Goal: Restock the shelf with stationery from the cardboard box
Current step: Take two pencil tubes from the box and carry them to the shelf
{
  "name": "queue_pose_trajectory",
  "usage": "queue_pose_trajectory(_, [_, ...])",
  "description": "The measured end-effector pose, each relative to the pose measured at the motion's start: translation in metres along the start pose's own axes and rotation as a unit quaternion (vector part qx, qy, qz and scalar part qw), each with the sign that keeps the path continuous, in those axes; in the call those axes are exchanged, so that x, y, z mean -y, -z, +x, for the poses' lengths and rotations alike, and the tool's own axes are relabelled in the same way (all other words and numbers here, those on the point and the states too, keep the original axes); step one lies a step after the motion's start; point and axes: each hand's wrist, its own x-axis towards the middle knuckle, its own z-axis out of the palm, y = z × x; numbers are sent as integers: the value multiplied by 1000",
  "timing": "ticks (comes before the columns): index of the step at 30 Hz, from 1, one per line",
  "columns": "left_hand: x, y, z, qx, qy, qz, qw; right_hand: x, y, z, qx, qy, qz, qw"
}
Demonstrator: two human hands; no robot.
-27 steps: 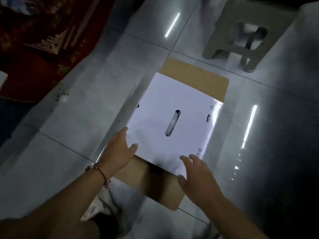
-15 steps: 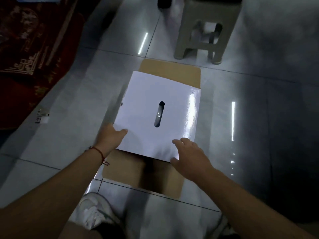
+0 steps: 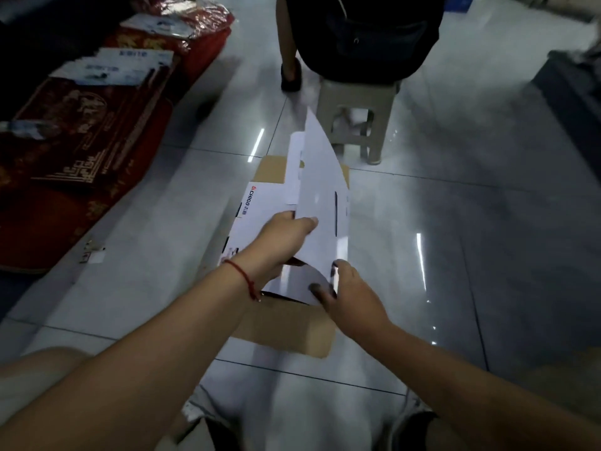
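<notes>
Kneeling over the tiled floor (image 3: 455,255), I have my two shoes (image 3: 201,415) showing at the near edge. Just beyond them lies the cardboard box (image 3: 283,327), its brown flaps flat on the floor at the near and far ends. My right hand (image 3: 349,292) pinches the near corner of the white glossy flap (image 3: 320,203), thumb on top and fingers under it. My left hand (image 3: 286,237), a red string at its wrist, grips the same flap further along its left edge, and the flap stands tilted up on edge. A printed white panel (image 3: 247,222) shows to its left. Red packaged goods (image 3: 81,151) lie far left. Beyond the box stands a plastic stool (image 3: 357,109) with a person seated on it.
</notes>
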Motion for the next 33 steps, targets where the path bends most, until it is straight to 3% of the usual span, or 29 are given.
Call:
queue_pose_trajectory(4, [-23, -69, -35, 40, -56, 94, 993, -31, 26, -32, -65, -13, -1, 998])
queue_pose_trajectory(6, [-27, -102, -55, 117, -96, 161, 975, -56, 31, -48, -84, -30, -5, 996])
queue_pose_trajectory(9, [-21, -137, -82, 275, -163, 236, 918, -91, 38, -67, -128, -107, 132, 977])
queue_pose_trajectory(12, [2, -138, -86, 351, -250, 349, 832, -126, 50, -72, -115, -199, 258, 938])
queue_pose_trajectory(13, [15, -129, -81, 339, -273, 391, 811, -141, 54, -70, -117, -231, 266, 928])
queue_pose_trajectory(15, [51, -103, -62, 273, -272, 496, 778, -170, 59, -66, -172, -309, 365, 861])
queue_pose_trajectory(18, [109, -54, -30, 195, -162, 630, 734, -199, 71, -58, -252, -352, 422, 797])
queue_pose_trajectory(21, [151, -24, -15, 161, -80, 665, 725, -199, 84, -52, -306, -384, 469, 734])
queue_pose_trajectory(22, [163, -19, -14, 153, -63, 662, 731, -204, 82, -47, -300, -401, 465, 730])
queue_pose_trajectory(25, [193, -13, -14, 144, -9, 628, 765, -197, 57, -36, -178, -444, 341, 809])
queue_pose_trajectory(27, [206, -16, -15, 142, -3, 636, 759, -190, 27, -34, -94, -446, 223, 861])
queue_pose_trajectory(29, [214, -25, -17, 132, -22, 657, 742, -174, 3, -36, -26, -366, 23, 930])
queue_pose_trajectory(33, [225, -46, -18, 75, -43, 687, 722, -170, -18, -34, 45, -273, -66, 959])
